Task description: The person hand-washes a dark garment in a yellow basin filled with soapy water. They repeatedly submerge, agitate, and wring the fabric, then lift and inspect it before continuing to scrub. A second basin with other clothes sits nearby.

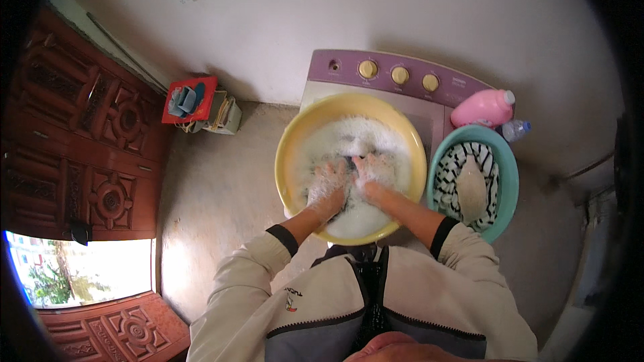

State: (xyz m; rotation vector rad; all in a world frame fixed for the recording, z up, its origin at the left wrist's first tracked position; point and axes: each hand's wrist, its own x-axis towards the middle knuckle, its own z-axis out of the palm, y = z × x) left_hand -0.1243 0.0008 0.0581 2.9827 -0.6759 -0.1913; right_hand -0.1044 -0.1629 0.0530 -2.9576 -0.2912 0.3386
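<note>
A yellow plastic basin (420, 161) holds water thick with white suds (357, 221). My left hand (326, 188) is in the suds left of the basin's middle, foam over its back and fingers. Close beside it, my right hand (373, 173) is just as foamy, its fingers pointing away from me. A dark patch, perhaps wet cloth (350, 162), shows between the two hands. Foam hides the fingertips, so any grip on the cloth cannot be made out. The basin rests on a washing machine (314, 91) with a purple control panel (347, 68).
Right of the yellow basin stands a teal tub (509, 186) holding black-and-white patterned cloth (448, 158) and a pale item (472, 191). Behind it are a pink detergent bottle (480, 108) and a clear plastic bottle (514, 130). A red stool-like top (207, 103) and carved wooden doors (121, 201) lie left.
</note>
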